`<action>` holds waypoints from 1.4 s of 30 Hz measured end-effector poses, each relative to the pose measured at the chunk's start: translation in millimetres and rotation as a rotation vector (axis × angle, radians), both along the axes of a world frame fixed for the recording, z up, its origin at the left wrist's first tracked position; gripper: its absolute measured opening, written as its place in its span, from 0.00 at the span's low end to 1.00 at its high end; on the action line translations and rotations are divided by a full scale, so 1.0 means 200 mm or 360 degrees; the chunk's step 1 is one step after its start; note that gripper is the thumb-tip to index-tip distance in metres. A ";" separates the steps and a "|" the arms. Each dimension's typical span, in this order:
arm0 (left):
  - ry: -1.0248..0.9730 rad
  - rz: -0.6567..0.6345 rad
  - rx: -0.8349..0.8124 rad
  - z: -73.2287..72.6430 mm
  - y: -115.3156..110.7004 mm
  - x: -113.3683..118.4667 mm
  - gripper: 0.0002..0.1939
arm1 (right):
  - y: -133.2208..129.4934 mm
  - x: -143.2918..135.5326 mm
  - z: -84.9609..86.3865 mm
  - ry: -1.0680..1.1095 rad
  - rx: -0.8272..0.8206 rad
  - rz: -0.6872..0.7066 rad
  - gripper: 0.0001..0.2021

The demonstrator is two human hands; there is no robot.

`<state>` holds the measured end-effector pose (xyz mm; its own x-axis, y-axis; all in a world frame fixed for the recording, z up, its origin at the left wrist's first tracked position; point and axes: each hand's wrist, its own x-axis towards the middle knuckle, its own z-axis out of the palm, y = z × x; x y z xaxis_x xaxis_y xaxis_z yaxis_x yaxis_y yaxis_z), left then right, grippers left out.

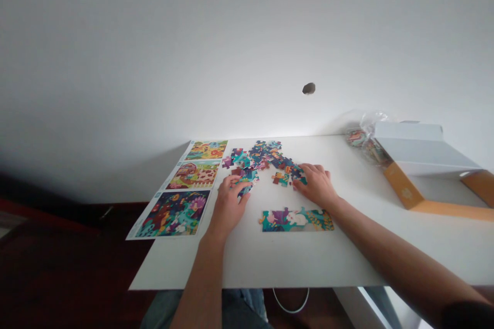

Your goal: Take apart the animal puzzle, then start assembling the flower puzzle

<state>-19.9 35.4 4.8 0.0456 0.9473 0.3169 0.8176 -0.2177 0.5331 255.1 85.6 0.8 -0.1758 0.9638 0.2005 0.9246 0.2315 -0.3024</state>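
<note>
Loose puzzle pieces (260,154) lie in a spread pile on the white table (247,262). My left hand (231,200) rests at the pile's left side, fingers apart and curved over several pieces. At its right side, my right hand (316,184) touches pieces with its fingertips, the fingers spread. Nearer to me lies a joined strip of pieces (296,220) with a white rabbit on it. A small cluster (281,179) sits between the hands. Whether either hand grips a piece is hard to see.
A sheet with three printed pictures (179,187) lies at the table's left edge, partly overhanging. An open orange and white box (417,205) stands at the right, beside a clear plastic bag with pieces (370,144). Behind is a wall with a hole.
</note>
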 end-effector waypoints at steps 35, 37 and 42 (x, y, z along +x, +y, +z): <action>0.0070 -0.0308 -0.0131 -0.03 -0.09 0.19 0.21 | -0.10 -0.14 0.03 0.0097 0.0071 0.1008 0.08; 0.0073 -0.0318 -0.0130 -0.03 -0.08 0.21 0.21 | -0.10 -0.14 0.03 0.0063 0.0071 0.0997 0.10; 0.0076 -0.0277 -0.0104 -0.03 -0.06 0.23 0.21 | -0.10 -0.14 0.02 0.0040 0.0089 0.0994 0.13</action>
